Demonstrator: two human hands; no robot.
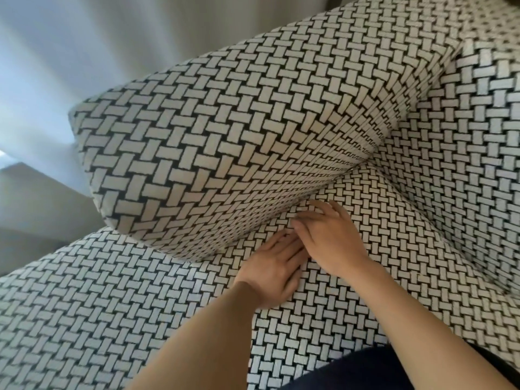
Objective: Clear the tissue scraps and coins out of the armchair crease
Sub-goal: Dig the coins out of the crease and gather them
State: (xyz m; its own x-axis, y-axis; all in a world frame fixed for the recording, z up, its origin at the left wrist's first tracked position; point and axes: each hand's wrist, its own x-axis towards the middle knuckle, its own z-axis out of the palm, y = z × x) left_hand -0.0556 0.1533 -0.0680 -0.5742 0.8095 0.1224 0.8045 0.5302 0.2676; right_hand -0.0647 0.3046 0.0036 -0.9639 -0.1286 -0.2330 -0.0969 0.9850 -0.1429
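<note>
Pale curtain folds (70, 52) fill the far left, with a grey floor strip (31, 198) below them. Next comes the armchair's padded armrest (225, 130), covered in a black-and-cream basket-weave cloth, bulging over the seat cushion (107, 319) of the same pattern. The left hand (271, 267) lies flat on the seat, its bare forearm coming up from the lower edge. Its fingers are straight and close together, and their tips reach the foot of the armrest. Its grip is fully slack, with nothing showing in it. The crease (333, 182) runs up and to the right from there as a dark seam where armrest meets seat. No tissue scraps or coins can be made out along it, and the stretch under the fingertips is hidden. Just beside it, the right hand (330, 239) rests palm down, its fingers spread and pressing at the same seam, overlapping the left fingertips. Its grip also lies open, and I cannot tell whether anything sits beneath it. Farther right rises the backrest (467, 130), and dark clothing (365, 370) shows at the bottom.
</note>
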